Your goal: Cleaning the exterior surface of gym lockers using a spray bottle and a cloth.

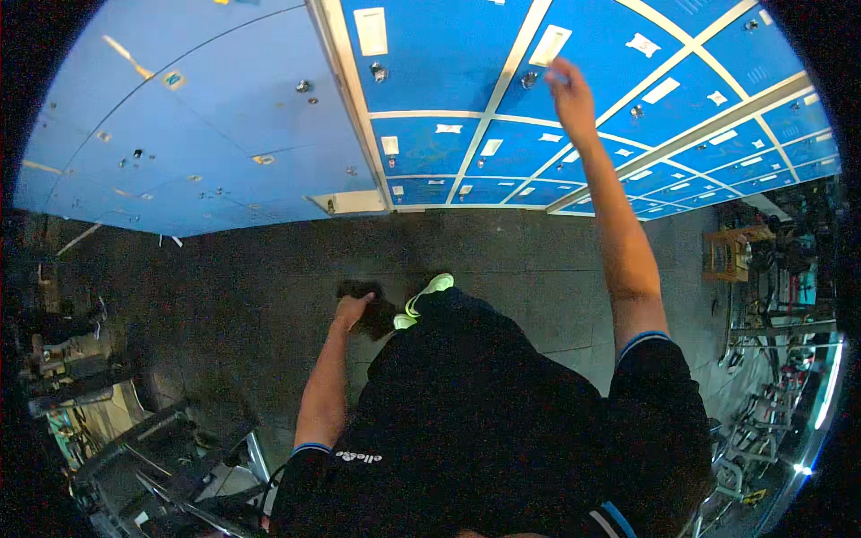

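Note:
My left hand [353, 311] is low beside my body, closed around a dark, soft-looking item [378, 323]. Dim light hides what kind of item it is. My right hand [574, 101] is raised in front of a blue locker door [599, 40], fingers loosely apart and slightly blurred, with nothing seen in them. Just left of its fingertips are a round metal lock knob [529, 80] and a white label holder [550, 46]. A small gap shows between hand and knob. A white tag [644, 45] bearing a number is on the same door.
More blue locker doors [424, 60] with knobs and tags stand ahead. A paler blue locker side [235, 101] is at left. Dark floor [525, 242] lies below, under my light shoes [430, 289]. A wooden stool [730, 254] is at right; metal-framed equipment [195, 464] stands lower left.

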